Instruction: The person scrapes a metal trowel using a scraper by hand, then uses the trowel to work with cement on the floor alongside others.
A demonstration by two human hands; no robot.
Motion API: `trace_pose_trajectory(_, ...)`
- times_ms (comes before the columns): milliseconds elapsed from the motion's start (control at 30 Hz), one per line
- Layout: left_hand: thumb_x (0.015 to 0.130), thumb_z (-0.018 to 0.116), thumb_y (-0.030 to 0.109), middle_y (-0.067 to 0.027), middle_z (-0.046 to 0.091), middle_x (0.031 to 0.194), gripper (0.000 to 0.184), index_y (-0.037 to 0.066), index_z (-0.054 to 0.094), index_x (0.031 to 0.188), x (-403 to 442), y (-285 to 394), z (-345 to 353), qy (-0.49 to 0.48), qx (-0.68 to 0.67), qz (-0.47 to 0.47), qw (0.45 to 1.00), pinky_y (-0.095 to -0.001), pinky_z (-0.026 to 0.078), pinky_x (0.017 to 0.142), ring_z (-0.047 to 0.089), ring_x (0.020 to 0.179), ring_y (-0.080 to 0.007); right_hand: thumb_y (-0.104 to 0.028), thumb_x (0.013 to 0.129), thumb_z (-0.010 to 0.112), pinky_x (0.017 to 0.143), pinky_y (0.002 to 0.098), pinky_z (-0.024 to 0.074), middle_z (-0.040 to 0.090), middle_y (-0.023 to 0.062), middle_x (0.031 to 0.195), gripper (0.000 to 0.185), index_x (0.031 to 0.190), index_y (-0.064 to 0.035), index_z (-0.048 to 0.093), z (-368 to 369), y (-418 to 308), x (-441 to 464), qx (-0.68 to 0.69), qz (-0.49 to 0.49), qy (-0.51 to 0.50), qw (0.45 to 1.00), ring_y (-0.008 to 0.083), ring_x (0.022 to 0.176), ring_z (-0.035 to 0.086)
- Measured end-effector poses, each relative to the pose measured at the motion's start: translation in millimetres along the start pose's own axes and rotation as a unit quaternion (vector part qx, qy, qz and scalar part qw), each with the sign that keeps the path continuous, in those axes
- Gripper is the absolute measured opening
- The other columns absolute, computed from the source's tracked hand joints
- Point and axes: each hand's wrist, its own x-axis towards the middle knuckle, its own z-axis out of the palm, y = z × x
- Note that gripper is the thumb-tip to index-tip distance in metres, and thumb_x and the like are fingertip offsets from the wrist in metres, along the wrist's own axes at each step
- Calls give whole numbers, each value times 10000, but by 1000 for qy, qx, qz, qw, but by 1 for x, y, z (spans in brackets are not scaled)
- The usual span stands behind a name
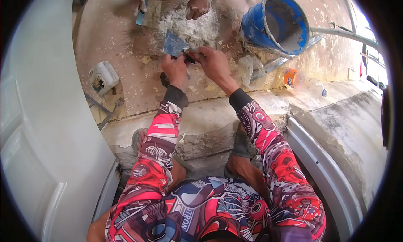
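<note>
My left hand (175, 70) and my right hand (215, 65) meet over the dusty floor, fingers bent in a pinch. Between them is a small dark object (191, 57), gripped from both sides; its kind is partly hidden by my fingers. Just beyond my fingertips lies a flat blue piece (174, 43), beside a pile of pale powder (195, 26). Whether the blue piece joins the dark object I cannot tell. Farther off, another person's hand (200, 5) hovers over or touches the powder, and their other hand (142, 5) is near a second bluish flat piece (140, 18).
A mortar-smeared blue bucket (256, 26) leans at the upper right. Nearby lies a plastic bottle (304, 82) with an orange label. A dirty white jug (103, 77) sits left, by a white door (42, 116). A concrete step edge (205, 137) runs before my feet.
</note>
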Motion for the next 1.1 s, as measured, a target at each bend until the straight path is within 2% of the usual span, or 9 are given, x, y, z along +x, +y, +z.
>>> trace_pose_trajectory(167,833,622,-50,-65,639,816,99,5,569,897,-10,11,6,-7,50,27,998,-278,539,517,613,636,-122,-143,836,596,681,474,496,661,151,861,125,896,-67,676,9,20,10,-14,-34,23,999,384,815,640)
trace_pose_trajectory(267,839,626,-34,-63,638,795,88,-4,573,902,-18,17,5,-5,99,41,994,-271,528,503,606,618,-109,-148,818,614,680,468,495,665,171,843,121,878,-63,677,8,29,18,17,15,31,999,397,805,638)
trace_pose_trajectory(600,829,651,-6,-79,651,730,100,-32,592,905,-3,13,-10,12,158,89,983,-290,509,462,601,525,-134,-299,838,660,677,480,500,656,227,781,232,855,-74,717,-9,73,57,-37,57,20,998,427,779,638)
trace_pose_trajectory(700,821,662,3,-77,633,670,89,-29,582,843,4,8,-11,15,179,91,980,-303,481,437,600,513,-143,-301,824,688,677,476,499,660,218,788,234,871,-73,717,-14,70,56,-31,22,18,999,421,783,640)
trace_pose_trajectory(800,806,674,21,-85,597,611,139,-24,550,764,14,-1,-12,16,230,111,967,-331,450,444,589,504,-157,-246,820,695,675,472,494,663,200,812,190,894,-71,708,-13,51,44,7,45,-6,999,416,794,637)
trace_pose_trajectory(900,792,672,38,-121,568,593,184,-26,514,724,23,-14,-10,2,282,150,948,-366,432,489,575,513,-208,-183,847,683,618,382,477,660,174,743,159,936,-53,706,5,39,36,48,-31,28,998,302,675,654)
trace_pose_trajectory(933,788,668,43,-136,560,595,194,-28,503,717,22,-15,-8,-6,298,165,940,-379,427,507,571,519,-230,-161,845,686,616,379,478,656,181,747,149,947,-54,704,5,28,34,59,-19,19,998,319,666,646)
trace_pose_trajectory(1033,827,634,-9,-36,601,656,118,-6,536,760,17,-18,-1,-28,356,244,902,-279,469,470,557,535,-97,-137,801,675,670,473,476,646,189,834,129,894,-49,670,13,14,35,69,-31,39,996,414,794,621)
trace_pose_trajectory(1100,823,632,-6,-34,579,637,126,-9,525,757,13,-15,0,-34,340,250,906,-281,446,470,535,536,-89,-135,795,671,677,471,480,653,194,852,150,925,-61,684,15,14,38,48,-14,41,998,417,804,621)
